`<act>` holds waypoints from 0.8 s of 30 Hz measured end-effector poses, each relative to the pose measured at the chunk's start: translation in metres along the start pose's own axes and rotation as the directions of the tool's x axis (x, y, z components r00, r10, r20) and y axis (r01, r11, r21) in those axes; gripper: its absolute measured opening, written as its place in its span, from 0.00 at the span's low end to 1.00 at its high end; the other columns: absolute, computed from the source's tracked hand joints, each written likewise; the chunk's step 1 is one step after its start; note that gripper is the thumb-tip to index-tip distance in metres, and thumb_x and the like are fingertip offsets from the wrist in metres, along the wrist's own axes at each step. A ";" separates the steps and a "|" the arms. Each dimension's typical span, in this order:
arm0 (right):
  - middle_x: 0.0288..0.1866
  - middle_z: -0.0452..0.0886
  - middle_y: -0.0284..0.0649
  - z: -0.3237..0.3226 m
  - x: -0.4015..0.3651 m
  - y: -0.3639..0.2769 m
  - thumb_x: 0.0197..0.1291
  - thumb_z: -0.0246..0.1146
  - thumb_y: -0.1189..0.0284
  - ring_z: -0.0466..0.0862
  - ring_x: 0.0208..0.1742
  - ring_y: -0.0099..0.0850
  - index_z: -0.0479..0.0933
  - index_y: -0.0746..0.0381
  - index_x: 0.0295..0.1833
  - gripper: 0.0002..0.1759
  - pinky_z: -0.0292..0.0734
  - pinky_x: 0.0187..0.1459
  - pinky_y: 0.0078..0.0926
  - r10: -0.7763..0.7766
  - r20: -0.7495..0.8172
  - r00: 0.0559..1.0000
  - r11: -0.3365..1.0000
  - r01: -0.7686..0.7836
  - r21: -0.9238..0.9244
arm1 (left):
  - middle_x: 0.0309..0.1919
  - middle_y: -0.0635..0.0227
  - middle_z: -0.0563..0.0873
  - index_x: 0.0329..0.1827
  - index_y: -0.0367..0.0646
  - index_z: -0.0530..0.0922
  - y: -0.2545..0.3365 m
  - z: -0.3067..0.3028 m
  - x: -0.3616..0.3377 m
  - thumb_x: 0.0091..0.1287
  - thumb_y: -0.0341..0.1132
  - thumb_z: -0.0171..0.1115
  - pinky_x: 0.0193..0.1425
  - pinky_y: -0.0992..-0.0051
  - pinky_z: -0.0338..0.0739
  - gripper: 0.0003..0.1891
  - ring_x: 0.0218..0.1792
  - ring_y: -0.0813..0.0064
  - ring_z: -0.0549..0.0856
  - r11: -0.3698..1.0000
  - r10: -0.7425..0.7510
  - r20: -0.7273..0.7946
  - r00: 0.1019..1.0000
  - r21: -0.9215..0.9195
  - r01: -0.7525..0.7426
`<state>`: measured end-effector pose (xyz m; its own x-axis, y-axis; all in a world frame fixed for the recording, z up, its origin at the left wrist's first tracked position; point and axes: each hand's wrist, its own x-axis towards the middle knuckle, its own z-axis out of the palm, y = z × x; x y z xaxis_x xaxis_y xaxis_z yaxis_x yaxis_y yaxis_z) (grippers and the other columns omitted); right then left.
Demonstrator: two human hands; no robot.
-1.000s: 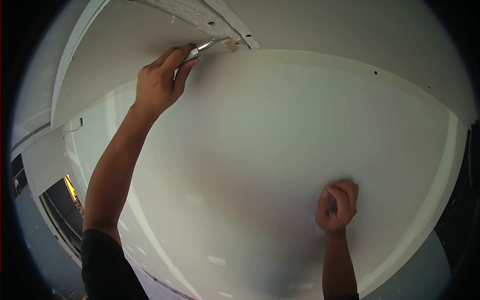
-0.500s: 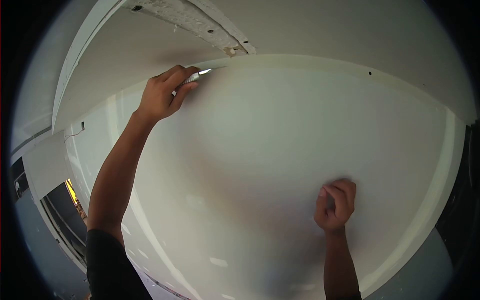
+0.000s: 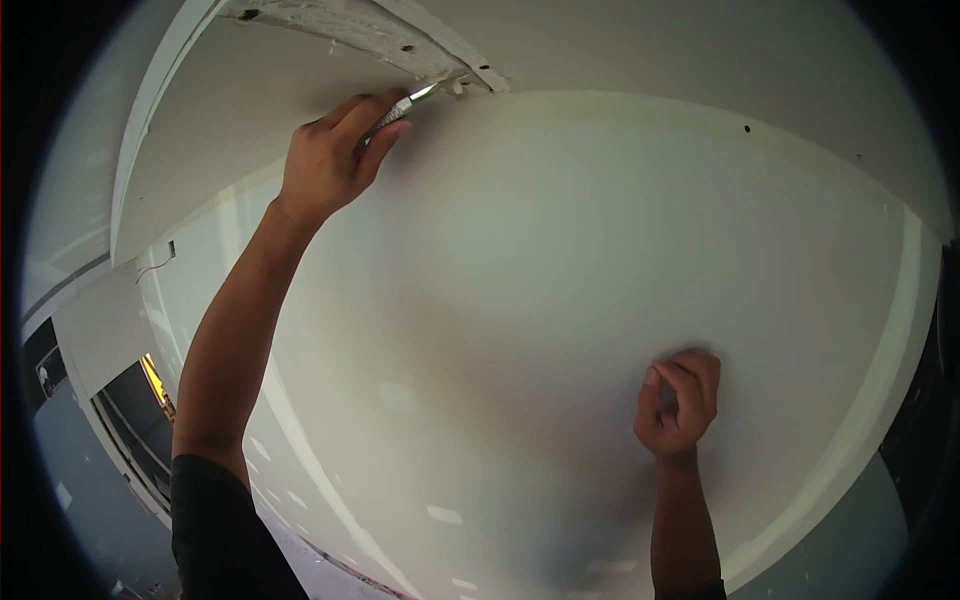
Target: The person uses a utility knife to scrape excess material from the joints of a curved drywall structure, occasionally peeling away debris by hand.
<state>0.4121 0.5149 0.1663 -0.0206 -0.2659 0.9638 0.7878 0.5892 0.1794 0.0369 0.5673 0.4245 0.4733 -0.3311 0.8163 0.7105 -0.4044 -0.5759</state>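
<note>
A person's left hand (image 3: 330, 160) reaches overhead, fingers (image 3: 372, 112) closed tight around a slim metal knife (image 3: 403, 105). The blade tip sits at the corner where the white wall (image 3: 560, 260) meets the ceiling (image 3: 700, 50), just beside a rough, broken seam (image 3: 350, 28). Lower down, the right hand (image 3: 680, 402) rests against the wall, fingers curled into a loose fist; whether it holds anything cannot be told.

Slim silver metal tool (image 3: 405, 103): handle mostly hidden inside left grip (image 3: 335, 160). Curled right grip (image 3: 680, 400) conceals its palm; contents indeterminable.
</note>
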 end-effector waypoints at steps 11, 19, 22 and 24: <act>0.42 0.80 0.42 -0.003 -0.001 -0.003 0.57 0.66 0.83 0.79 0.42 0.39 0.81 0.64 0.40 0.06 0.76 0.42 0.35 0.006 0.000 1.000 1.000 -0.006 0.028 | 0.35 0.61 0.88 0.58 0.41 0.84 0.000 0.009 -0.002 0.75 0.33 0.69 0.35 0.70 0.82 0.12 0.29 0.65 0.88 0.998 -0.030 -0.035 0.999 -0.056 0.028; 0.41 0.80 0.42 -0.002 0.002 0.001 0.55 0.67 0.85 0.79 0.40 0.39 0.81 0.64 0.41 0.09 0.76 0.40 0.35 0.006 -0.024 1.000 0.997 -0.004 0.083 | 0.35 0.58 0.89 0.56 0.39 0.83 -0.006 -0.001 0.002 0.74 0.33 0.70 0.36 0.68 0.82 0.12 0.30 0.60 0.88 0.997 -0.023 0.051 0.998 -0.077 0.027; 0.40 0.80 0.42 -0.008 -0.002 0.002 0.55 0.68 0.85 0.79 0.40 0.39 0.81 0.64 0.40 0.08 0.75 0.40 0.35 0.016 -0.011 1.000 0.994 -0.014 0.104 | 0.36 0.57 0.90 0.55 0.39 0.83 0.000 -0.011 0.007 0.74 0.34 0.70 0.36 0.66 0.83 0.12 0.31 0.57 0.89 0.999 -0.024 0.093 0.995 -0.021 0.026; 0.40 0.80 0.42 -0.010 -0.004 0.001 0.55 0.68 0.85 0.79 0.39 0.39 0.81 0.64 0.40 0.08 0.75 0.40 0.35 0.018 -0.004 1.000 0.994 -0.017 0.105 | 0.37 0.57 0.90 0.55 0.39 0.83 0.002 -0.019 0.009 0.74 0.35 0.70 0.37 0.65 0.84 0.12 0.32 0.56 0.90 1.000 -0.013 0.114 0.993 0.009 0.012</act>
<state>0.4190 0.5093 0.1607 -0.0044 -0.2581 0.9661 0.7191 0.6705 0.1824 0.0326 0.5474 0.4298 0.5201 -0.2262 0.8236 0.7209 -0.4010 -0.5653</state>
